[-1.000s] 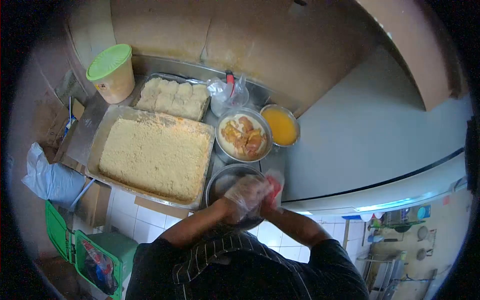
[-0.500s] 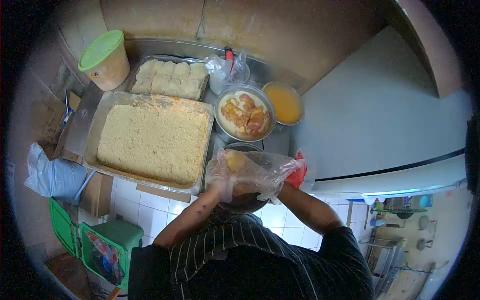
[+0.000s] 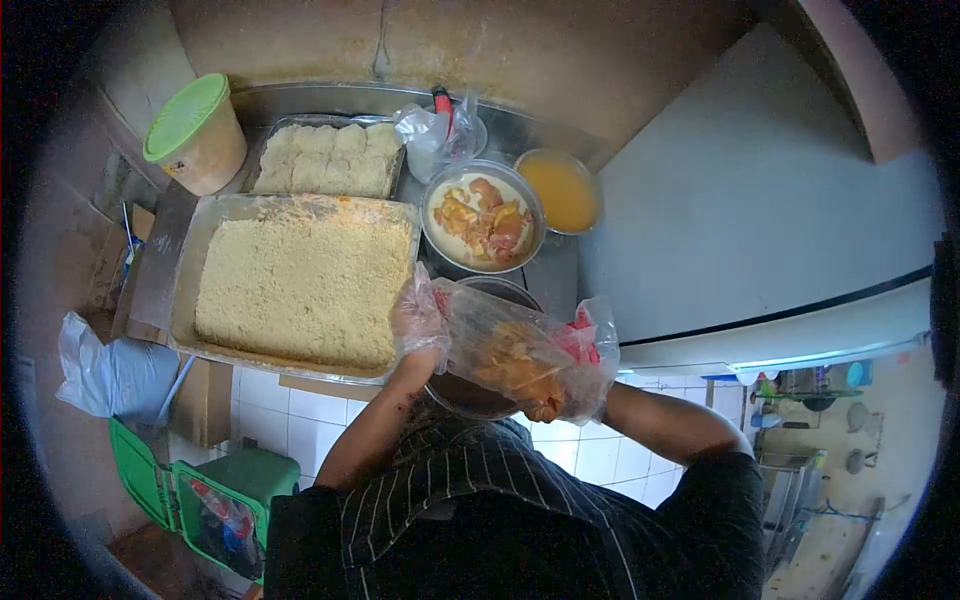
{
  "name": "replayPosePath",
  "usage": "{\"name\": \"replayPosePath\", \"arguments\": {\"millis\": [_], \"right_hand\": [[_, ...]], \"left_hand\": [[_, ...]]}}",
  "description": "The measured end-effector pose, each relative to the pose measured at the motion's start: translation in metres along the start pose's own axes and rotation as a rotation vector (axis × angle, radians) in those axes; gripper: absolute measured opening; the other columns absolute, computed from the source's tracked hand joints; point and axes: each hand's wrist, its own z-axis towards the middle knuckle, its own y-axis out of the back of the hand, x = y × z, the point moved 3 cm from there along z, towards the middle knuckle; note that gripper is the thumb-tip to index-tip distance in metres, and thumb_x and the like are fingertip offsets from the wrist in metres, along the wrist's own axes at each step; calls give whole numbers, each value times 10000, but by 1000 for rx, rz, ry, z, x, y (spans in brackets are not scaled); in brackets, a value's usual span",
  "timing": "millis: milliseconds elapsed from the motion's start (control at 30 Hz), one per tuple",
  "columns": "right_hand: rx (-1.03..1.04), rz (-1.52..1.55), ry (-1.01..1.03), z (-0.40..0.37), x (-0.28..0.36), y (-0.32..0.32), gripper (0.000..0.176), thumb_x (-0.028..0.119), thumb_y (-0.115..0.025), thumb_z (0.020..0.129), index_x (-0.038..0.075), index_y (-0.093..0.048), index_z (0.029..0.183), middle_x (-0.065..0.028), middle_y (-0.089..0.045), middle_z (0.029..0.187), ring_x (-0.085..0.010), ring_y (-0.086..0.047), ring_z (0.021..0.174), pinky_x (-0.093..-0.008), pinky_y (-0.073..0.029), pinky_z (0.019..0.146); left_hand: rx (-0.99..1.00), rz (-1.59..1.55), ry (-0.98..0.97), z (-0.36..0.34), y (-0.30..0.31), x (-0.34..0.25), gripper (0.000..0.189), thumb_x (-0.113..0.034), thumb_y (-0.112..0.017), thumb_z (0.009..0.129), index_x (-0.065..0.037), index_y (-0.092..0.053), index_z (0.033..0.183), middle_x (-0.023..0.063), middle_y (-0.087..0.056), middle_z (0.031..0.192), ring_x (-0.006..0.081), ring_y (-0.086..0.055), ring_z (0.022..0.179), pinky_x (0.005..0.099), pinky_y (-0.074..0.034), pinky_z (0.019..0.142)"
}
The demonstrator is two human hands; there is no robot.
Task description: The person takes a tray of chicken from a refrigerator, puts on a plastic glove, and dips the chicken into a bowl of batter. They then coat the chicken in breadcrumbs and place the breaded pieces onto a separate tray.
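Observation:
A clear plastic bag (image 3: 470,315) with red print is stretched between my hands, tilted down to the right. Orange-brown marinated meat (image 3: 515,360) shows through its film, low on the right side. My left hand (image 3: 418,318), in a clear plastic glove, is closed on the bag's left end. At the other end, my right hand (image 3: 590,375) grips the bag, its fingers partly hidden by crumpled film. Under the bag stands a round metal bowl (image 3: 455,395), mostly covered from sight. Just beyond it, another metal bowl (image 3: 432,240) holds raw chicken pieces in pale batter.
Left of my hands lies a large tray (image 3: 185,300) of pale crumbs, with a tray of breaded pieces (image 3: 330,160) behind. A green-lidded tub (image 3: 190,115), a bowl of orange liquid (image 3: 560,190) and a bagged container (image 3: 430,135) stand at the back. A pale appliance (image 3: 760,220) borders the right.
The bag has tilted and spread out between my hands, and its meat has shifted from the left end towards the right. My left hand has moved up and left.

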Motion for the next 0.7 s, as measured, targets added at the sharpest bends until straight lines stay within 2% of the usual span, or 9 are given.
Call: {"name": "replayPosePath", "arguments": {"millis": [67, 133, 167, 233, 300, 433, 533, 633, 700], "right_hand": [[259, 123, -24, 3, -6, -14, 506, 348, -426, 988, 104, -348, 1425, -137, -434, 1391, -192, -517, 1166, -336, -466, 931], [361, 44, -45, -3, -7, -12, 494, 291, -433, 990, 106, -331, 1436, -132, -385, 1460, -189, -501, 1226, -317, -459, 982], [306, -67, -74, -15, -7, -1, 501, 294, -445, 984, 105, -331, 1434, -132, -398, 1450, -193, -540, 1174, -308, -501, 914], [-127, -262, -80, -28, -10, -5, 529, 314, -495, 952, 108, -347, 1417, -126, -510, 1352, -189, -650, 878, -244, -557, 617], [-343, -238, 41, -25, -16, -24, 543, 308, -512, 936, 104, -348, 1412, -144, -550, 1290, -190, -650, 795, -244, -545, 537], [-270, -236, 70, -27, 20, 2, 556, 299, -520, 915, 110, -348, 1408, -201, -526, 1291, -205, -647, 794, -250, -538, 464], [-275, -265, 251, -34, 52, -8, 516, 286, -452, 957, 41, -331, 1395, -234, -546, 1238, -201, -633, 722, -234, -516, 402], [-358, -369, 397, -38, 78, -35, 510, 304, -465, 943, 73, -360, 1385, -225, -518, 1283, -192, -628, 778, -241, -527, 402], [-353, -445, 417, -31, 102, -36, 486, 334, -490, 937, 78, -421, 1344, -184, -531, 1273, -159, -618, 771, -236, -523, 417]], "left_hand": [[52, 21, -61, -4, -2, -5, 248, -238, -459, 1018, -70, -542, 855, -20, -492, 632, 99, -504, 567, 270, -455, 512], [-89, 458, -208, 26, 36, 5, 221, -242, -497, 998, -52, -586, 928, 5, -573, 823, 97, -559, 682, 260, -484, 578], [-164, 676, -282, 43, 60, 4, 223, -244, -516, 988, -43, -608, 964, 18, -613, 918, 95, -586, 740, 255, -498, 611], [-97, 254, -119, 58, 85, -14, 350, -343, -449, 1004, -31, -598, 1059, 85, -643, 980, 176, -627, 807, 325, -526, 681], [-127, 200, 81, 51, 84, -49, 449, -417, -402, 1008, -22, -579, 1128, 136, -655, 1024, 231, -649, 858, 373, -540, 739], [-115, -148, 330, 23, 62, -89, 541, -508, -362, 993, -26, -558, 1145, 145, -656, 992, 235, -653, 841, 375, -554, 759], [229, -345, 468, -11, 43, -116, 527, -521, -373, 985, -41, -571, 1072, 126, -654, 943, 231, -657, 821, 360, -559, 742], [45, -328, 426, -17, 74, -90, 499, -521, -375, 989, -59, -564, 996, 91, -602, 882, 211, -609, 790, 355, -539, 723], [111, 170, 151, -24, 89, -89, 445, -497, -405, 990, -71, -530, 968, 64, -543, 846, 170, -553, 772, 345, -518, 692]]}}
